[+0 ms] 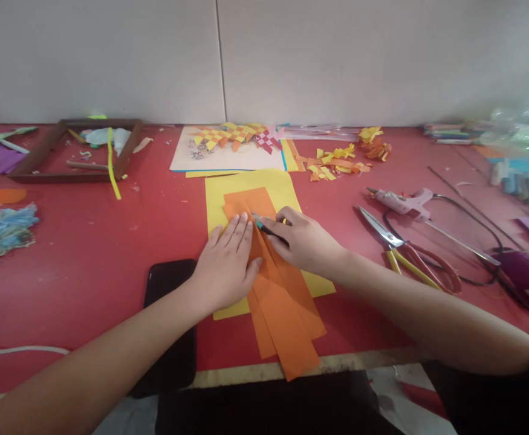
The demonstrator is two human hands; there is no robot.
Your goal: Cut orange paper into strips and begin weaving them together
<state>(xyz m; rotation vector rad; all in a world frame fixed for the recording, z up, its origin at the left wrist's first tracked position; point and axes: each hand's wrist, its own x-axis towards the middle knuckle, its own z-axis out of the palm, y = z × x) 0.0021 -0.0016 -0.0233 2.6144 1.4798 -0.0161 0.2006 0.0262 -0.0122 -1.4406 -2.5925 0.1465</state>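
The long, flat strips of orange paper lie overlapping on the yellow paper sheet, their near ends reaching towards the edge of the smooth red tabletop. I judge them light, bendy and easily creased or slid, best held with a flat palm across the layers. I have my left hand pressed there, fingers extended; my right hand pinches a slim black tool with a teal band. Metal scissors with red and yellow handles lie rightward.
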